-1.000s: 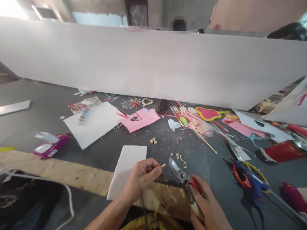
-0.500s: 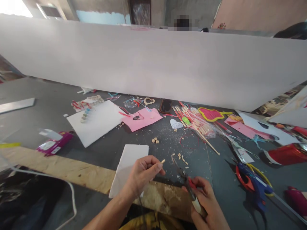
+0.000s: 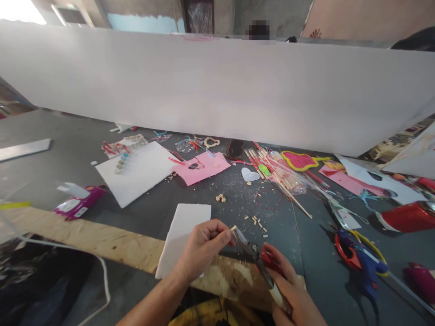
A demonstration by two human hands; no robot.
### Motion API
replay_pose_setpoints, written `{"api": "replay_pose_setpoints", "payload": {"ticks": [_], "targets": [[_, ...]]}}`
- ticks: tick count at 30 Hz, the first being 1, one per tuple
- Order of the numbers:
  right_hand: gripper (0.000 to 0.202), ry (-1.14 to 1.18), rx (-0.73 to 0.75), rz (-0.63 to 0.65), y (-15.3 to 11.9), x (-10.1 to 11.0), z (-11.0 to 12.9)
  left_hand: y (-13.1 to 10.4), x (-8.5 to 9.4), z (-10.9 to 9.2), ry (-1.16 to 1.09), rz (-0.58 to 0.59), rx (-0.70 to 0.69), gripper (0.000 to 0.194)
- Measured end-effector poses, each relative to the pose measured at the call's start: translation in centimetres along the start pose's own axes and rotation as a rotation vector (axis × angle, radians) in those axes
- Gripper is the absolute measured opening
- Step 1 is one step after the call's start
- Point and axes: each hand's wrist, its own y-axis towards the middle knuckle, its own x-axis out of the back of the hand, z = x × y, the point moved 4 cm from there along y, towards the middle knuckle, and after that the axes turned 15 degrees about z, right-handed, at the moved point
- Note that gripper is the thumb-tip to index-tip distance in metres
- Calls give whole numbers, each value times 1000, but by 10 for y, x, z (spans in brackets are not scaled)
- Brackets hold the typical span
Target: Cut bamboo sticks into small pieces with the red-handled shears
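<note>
Head | left hand pinches stick | right hand grips pruners | red can, contents hidden

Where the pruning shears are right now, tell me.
In the head view, the pruning shears are low and right of centre, in the right hand, their blades by the little stick in the left hand.

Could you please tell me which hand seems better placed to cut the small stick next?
Probably the right: the right hand grips the shears, with their blades close to the small stick, while the left hand pinches it.
</note>
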Motion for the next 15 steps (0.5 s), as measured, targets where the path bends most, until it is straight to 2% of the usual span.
{"api": "replay_pose_setpoints", "payload": {"ticks": [8,15], "targets": [[61,-82,3,25,0,11,10,-2,-7,1,57,82,-8,30],[62,-74,8,19,0,10,10,-2,-8,6,122,100,-14,27]]}}
